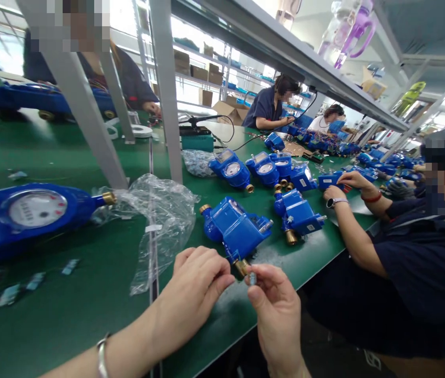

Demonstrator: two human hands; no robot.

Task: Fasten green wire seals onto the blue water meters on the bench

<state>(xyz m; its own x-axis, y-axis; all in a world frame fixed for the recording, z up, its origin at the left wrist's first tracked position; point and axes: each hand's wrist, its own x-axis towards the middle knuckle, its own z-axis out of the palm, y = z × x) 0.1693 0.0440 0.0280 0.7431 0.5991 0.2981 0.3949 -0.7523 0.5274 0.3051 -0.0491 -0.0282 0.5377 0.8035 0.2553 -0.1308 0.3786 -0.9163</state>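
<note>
A blue meter [238, 228] with brass ends lies on the green table [107, 315], just beyond my hands. Between the thumb and fingers of my right hand [279, 310] is a small, light blue-grey piece [252, 279]. My left hand [198, 283], with a silver bangle at the wrist, is closed in a pinch beside the meter's lower brass end [241, 267]; what its fingertips hold, if anything, is too small to tell. A second blue meter [303, 215] lies to the right of the first.
A clear plastic bag [167, 220] and a large blue meter [29, 220] lie to the left, near small light-blue pieces [9, 295]. Grey posts [166, 94] rise from the table. A person's hands [336, 197] work at the right. More meters [232, 169] stand behind.
</note>
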